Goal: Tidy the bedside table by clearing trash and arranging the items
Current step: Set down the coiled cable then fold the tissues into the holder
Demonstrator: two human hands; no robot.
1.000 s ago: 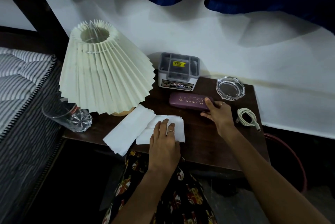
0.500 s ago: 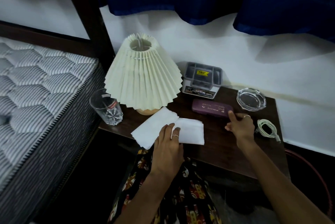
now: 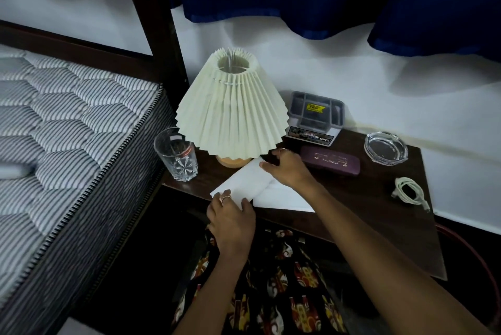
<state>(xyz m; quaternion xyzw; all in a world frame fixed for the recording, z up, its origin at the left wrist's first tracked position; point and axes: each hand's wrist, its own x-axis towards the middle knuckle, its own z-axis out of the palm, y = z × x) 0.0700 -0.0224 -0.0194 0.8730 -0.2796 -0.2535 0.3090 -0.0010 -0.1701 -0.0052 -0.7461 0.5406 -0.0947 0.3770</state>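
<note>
Head view: both hands on the white tissue sheets [image 3: 245, 181] at the bedside table [image 3: 379, 215] front edge. Left hand [image 3: 231, 219] pinches the near corner, right hand [image 3: 287, 169] presses the far end with fingers spread. Trash not yet cleared. Thin, soft paper; faceted glass tumbler [image 3: 177, 157], pleated lamp [image 3: 231, 107], hard case [image 3: 330, 162] look placed.

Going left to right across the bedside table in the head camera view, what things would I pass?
Drinking glass → pleated lamp → grey organiser box → purple case → glass ashtray → coiled white cable. The white paper sheets under the hands overlap the lamp's span, so they are left out.
</note>
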